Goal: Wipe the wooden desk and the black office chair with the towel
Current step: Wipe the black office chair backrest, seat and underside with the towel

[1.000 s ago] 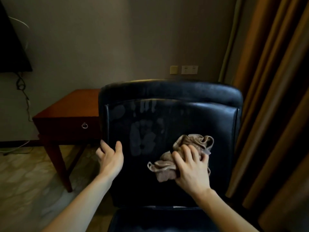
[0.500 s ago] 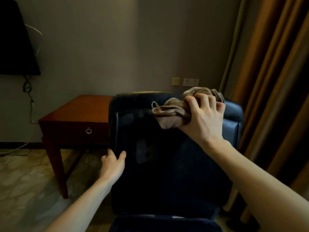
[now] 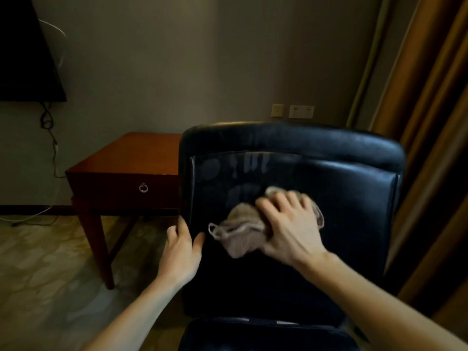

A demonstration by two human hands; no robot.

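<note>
Crumpled beige towel (image 3: 240, 239) pressed against the backrest of the black leather office chair (image 3: 342, 198), roughly at its middle, a looped hem trailing toward the backrest's left edge. Right hand (image 3: 288, 229) on top of it, fingers curled over the bunched cloth and gripping it; motion-blurred, so fingertips unclear. Left hand (image 3: 181, 252) clasped on the backrest's left edge, thumb on the front face, fingers wrapped behind and out of sight. Pale handprint-like smudges on the glossy leather above the towel, toward the backrest's upper left corner. Part of the chair's seat just visible below the backrest.

Reddish-brown wooden desk (image 3: 131, 158) behind and left of the chair, against the grey wall, with a small metal ring pull (image 3: 143, 188) on its drawer front. Dark flat screen (image 3: 22, 59) on the wall at upper left, thin cables (image 3: 50, 138) hanging beneath. Two wall sockets (image 3: 301, 111) above the chair's top edge. Brown curtains (image 3: 435, 122) along the right side. Pale patterned floor (image 3: 38, 274) under the desk.
</note>
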